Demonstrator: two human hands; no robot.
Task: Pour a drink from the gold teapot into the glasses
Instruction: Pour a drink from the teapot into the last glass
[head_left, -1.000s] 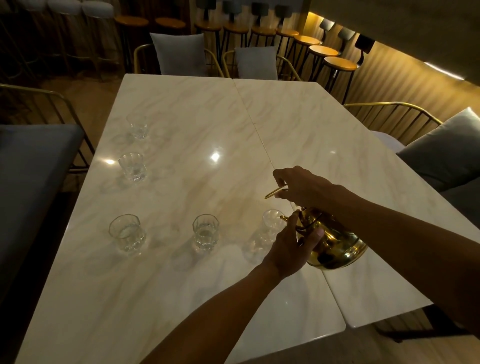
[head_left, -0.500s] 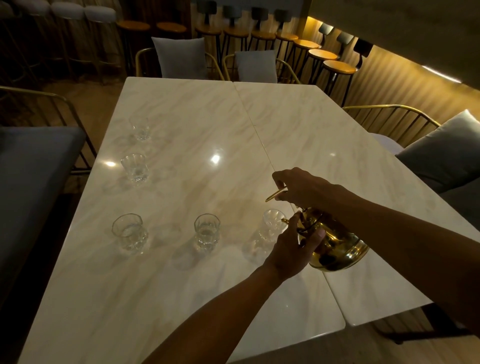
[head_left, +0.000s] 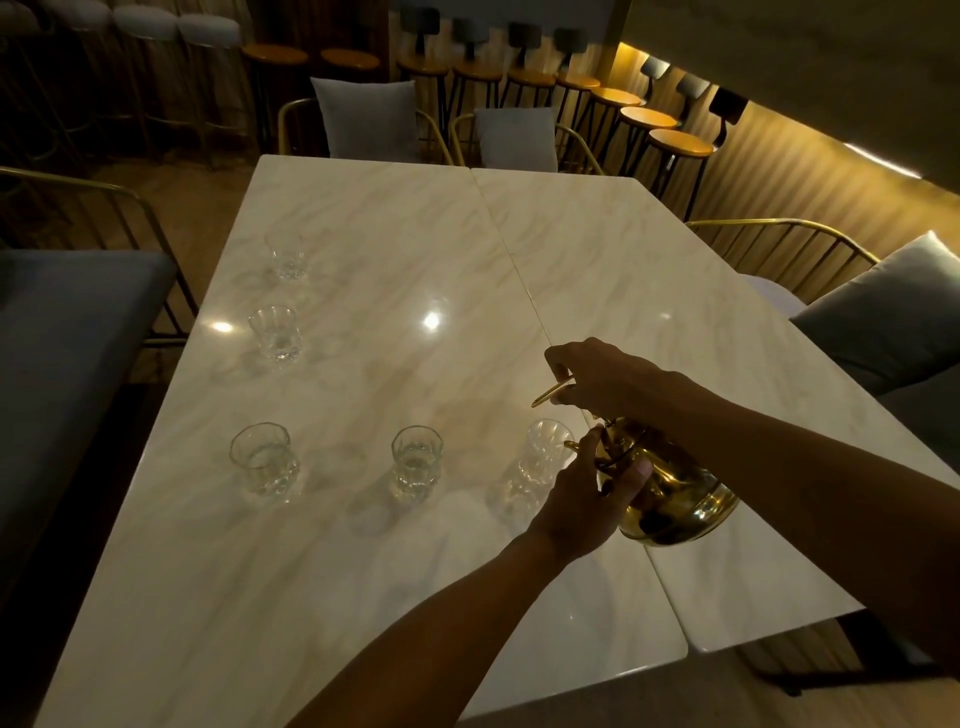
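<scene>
The right hand (head_left: 608, 379) grips the handle of the tilted teapot (head_left: 670, 499); the left hand (head_left: 582, 499) presses its lid, beside a glass (head_left: 545, 452).

A shiny gold teapot (head_left: 675, 499) above a white marble table (head_left: 363, 571) veined in pale beige. Five clear, faceted glasses (head_left: 415, 462) — colourless. Grey cushions (head_left: 366, 117) on gold-framed chairs (head_left: 779, 244); orange-topped stools (head_left: 675, 143) on black legs — behind, a ribbed amber-lit wall (head_left: 810, 187).

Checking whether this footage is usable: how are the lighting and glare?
Head view: dim, warm light; bright glare spots on the marble table; the clear glasses are faint, especially the far glass; the gold teapot shows specular highlights; wide-angle distortion bends the table edges.
</scene>
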